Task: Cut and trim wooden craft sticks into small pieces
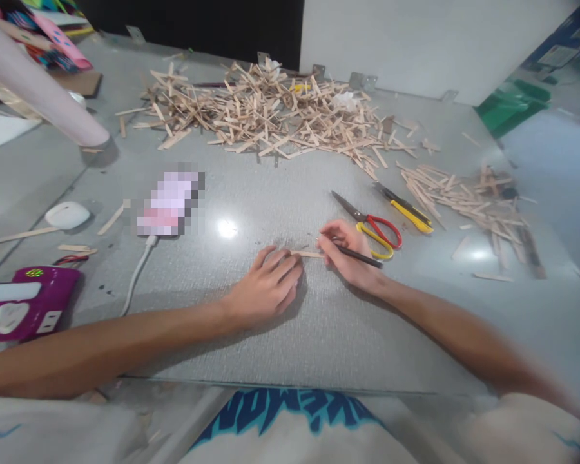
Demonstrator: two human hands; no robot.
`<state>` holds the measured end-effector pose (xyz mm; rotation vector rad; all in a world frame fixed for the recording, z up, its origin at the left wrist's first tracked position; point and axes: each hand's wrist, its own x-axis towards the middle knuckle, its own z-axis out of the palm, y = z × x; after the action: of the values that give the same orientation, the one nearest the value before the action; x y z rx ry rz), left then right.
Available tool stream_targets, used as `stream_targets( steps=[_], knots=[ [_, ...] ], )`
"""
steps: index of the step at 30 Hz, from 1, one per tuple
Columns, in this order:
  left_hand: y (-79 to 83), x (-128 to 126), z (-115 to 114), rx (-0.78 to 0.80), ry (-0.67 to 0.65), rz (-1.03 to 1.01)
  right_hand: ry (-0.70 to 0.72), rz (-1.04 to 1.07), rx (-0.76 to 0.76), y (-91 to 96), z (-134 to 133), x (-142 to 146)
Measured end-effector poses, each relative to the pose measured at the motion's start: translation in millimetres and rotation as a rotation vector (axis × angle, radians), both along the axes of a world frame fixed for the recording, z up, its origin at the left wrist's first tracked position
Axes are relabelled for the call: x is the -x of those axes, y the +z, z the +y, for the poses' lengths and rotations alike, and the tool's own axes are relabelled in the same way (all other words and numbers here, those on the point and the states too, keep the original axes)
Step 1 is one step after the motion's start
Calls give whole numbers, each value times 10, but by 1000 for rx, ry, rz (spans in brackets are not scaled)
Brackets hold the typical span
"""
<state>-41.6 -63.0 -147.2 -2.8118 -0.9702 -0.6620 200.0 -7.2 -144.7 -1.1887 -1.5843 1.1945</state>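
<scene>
My left hand (270,283) lies on the grey table with its fingers curled over the left part of a thin wooden craft stick (310,254), holding it down. The rest of the stick shows between my two hands. In my right hand (348,254) is a slim black pen (365,258), gripped between thumb and fingers and slanting down to the right. Its tip is close to the stick; I cannot tell whether they touch. Just beyond that hand lie scissors (377,231) with red and yellow handles. A yellow and black box cutter (406,209) rests further right.
A large heap of craft sticks (270,119) spreads along the back, with a smaller pile (483,206) at right. On the left are a blurred-out phone (169,203) with a white cable (138,277), a white case (67,214), a purple device (43,303) and a pale roll (43,84).
</scene>
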Motion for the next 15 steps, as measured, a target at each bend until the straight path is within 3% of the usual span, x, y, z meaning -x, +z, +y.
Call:
stream_targets(
  steps=[6, 10, 15],
  knots=[
    [4, -4, 4, -14, -13, -4, 5, 26, 22, 84, -22, 30],
    [-6, -1, 3, -12, -16, -11, 96, 13, 20, 129, -27, 17],
    [-17, 5, 3, -51, -76, -1, 108, -25, 102, 144, -13, -13]
  ],
)
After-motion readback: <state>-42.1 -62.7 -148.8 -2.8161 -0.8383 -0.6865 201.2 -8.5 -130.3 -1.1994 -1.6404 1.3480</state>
